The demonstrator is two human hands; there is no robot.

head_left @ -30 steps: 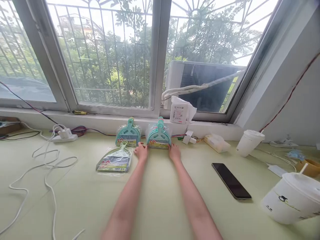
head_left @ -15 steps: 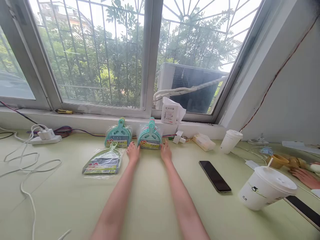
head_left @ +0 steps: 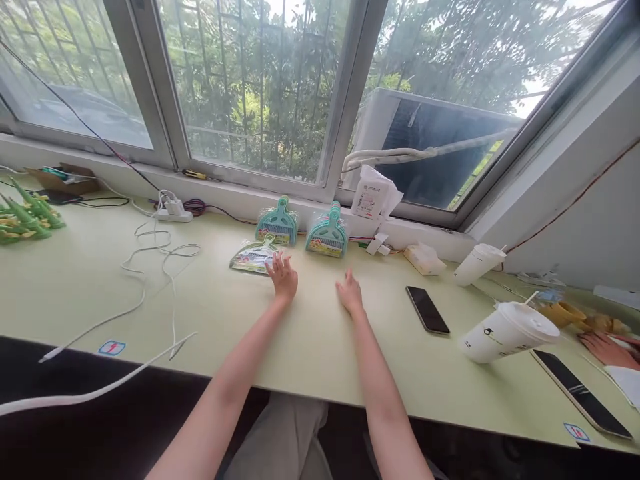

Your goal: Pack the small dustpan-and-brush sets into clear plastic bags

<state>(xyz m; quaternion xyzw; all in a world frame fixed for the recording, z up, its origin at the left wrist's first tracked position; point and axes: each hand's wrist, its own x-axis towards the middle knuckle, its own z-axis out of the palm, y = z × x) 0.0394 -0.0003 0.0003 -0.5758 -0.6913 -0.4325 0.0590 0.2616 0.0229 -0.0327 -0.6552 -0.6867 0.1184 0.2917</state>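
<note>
A wrapped mini dustpan-and-brush set (head_left: pixel 250 259) lies on the table, its right end partly hidden by my left hand (head_left: pixel 284 277). That hand has its fingers spread at the wrapper's edge; whether it touches the plastic I cannot tell. Behind it a teal dustpan set (head_left: pixel 277 227) leans upright by the window ledge. A stack of similar wrapped dustpan sets (head_left: pixel 327 237) stands to its right. My right hand (head_left: pixel 350 293) is just in front of that stack, apart from it, fingers stretched out and holding nothing.
On the right are a black phone (head_left: pixel 427 311), a white paper cup with a straw (head_left: pixel 510 333), another cup (head_left: pixel 479 263), a second phone (head_left: pixel 583 393) and another person's hand (head_left: pixel 607 348). White cables (head_left: pixel 170 280) and green spiky objects (head_left: pixel 30 213) occupy the left.
Both hands have come off the sides of the upright stack and back toward me. My left hand is now by the flat-lying dustpan set. The view has tilted down and shifted left.
</note>
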